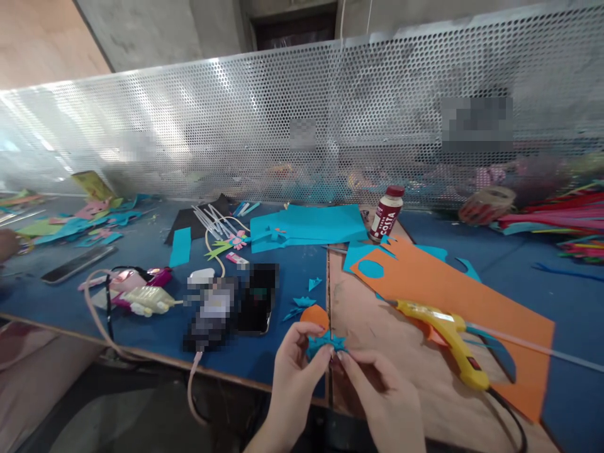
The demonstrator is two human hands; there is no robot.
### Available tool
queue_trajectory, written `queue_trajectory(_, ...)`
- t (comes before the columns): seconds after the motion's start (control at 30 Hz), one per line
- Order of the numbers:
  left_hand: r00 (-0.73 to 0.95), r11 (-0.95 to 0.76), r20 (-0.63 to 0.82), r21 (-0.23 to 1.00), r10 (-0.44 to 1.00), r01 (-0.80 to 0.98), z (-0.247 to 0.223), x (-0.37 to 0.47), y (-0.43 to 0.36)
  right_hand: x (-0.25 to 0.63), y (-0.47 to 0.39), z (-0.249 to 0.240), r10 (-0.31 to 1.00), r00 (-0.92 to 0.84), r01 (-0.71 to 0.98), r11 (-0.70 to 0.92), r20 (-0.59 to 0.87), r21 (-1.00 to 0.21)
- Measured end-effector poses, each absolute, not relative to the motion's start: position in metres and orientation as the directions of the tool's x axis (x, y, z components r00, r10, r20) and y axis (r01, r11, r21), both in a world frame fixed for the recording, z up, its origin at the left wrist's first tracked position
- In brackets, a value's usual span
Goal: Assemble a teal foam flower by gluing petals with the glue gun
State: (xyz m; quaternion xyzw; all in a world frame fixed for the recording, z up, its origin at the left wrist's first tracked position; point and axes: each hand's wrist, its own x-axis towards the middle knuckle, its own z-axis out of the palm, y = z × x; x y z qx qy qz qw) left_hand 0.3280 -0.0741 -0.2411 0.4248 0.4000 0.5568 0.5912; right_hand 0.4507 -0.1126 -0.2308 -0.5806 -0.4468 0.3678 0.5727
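Observation:
Between my two hands is a small blue paper cutout (pixel 325 341) with pointed edges. My left hand (pixel 299 365) pinches its left side, and my right hand (pixel 372 377) grips its right side by the fingertips. Just behind it lies an orange paper circle (pixel 314 316), partly covered by my fingers. More blue paper cutouts (pixel 302 305) lie on the table beyond. To the right, a yellow hot glue gun (pixel 446 330) with a glue stick in its back rests on a large orange sheet (pixel 509 321) that has holes cut out.
A drink bottle (pixel 387 212) stands behind the orange sheet, near blue paper sheets (pixel 321 223). Phones (pixel 258 299), cables and a pale glue gun (pixel 146 299) lie left. A perforated metal screen (pixel 236 126) borders the back. Another person's hand (pixel 7 244) shows at far left.

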Motion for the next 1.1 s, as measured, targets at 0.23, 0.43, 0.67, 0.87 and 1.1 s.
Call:
queue_trajectory(0.23,0.011,-0.020,0.025,0.941,1.000,-0.338,-0.240,0.330,-0.077,0.445,-0.108,-0.245,0.943,0.320,-0.047,0.111,0.090,-0.993)
queue_trajectory(0.43,0.085,0.012,0.026,0.910,0.996,-0.415,-0.242,0.330,-0.077,0.450,-0.099,-0.246,0.946,0.243,-0.009,0.224,0.215,-0.975)
queue_trajectory(0.67,0.102,0.026,0.021,0.899,0.995,-0.436,-0.244,0.331,-0.077,0.457,-0.099,-0.255,0.974,0.200,-0.140,0.136,0.107,-0.981)
queue_trajectory(0.87,0.102,0.025,0.026,0.884,0.994,-0.466,-0.243,0.329,-0.075,0.459,-0.099,-0.240,0.962,0.165,0.036,0.217,0.220,-0.976)
queue_trajectory(1.1,0.179,0.024,0.053,0.915,0.982,-0.402,-0.244,0.328,-0.077,0.460,-0.101,-0.236,0.929,0.218,0.155,0.270,0.300,-0.950)
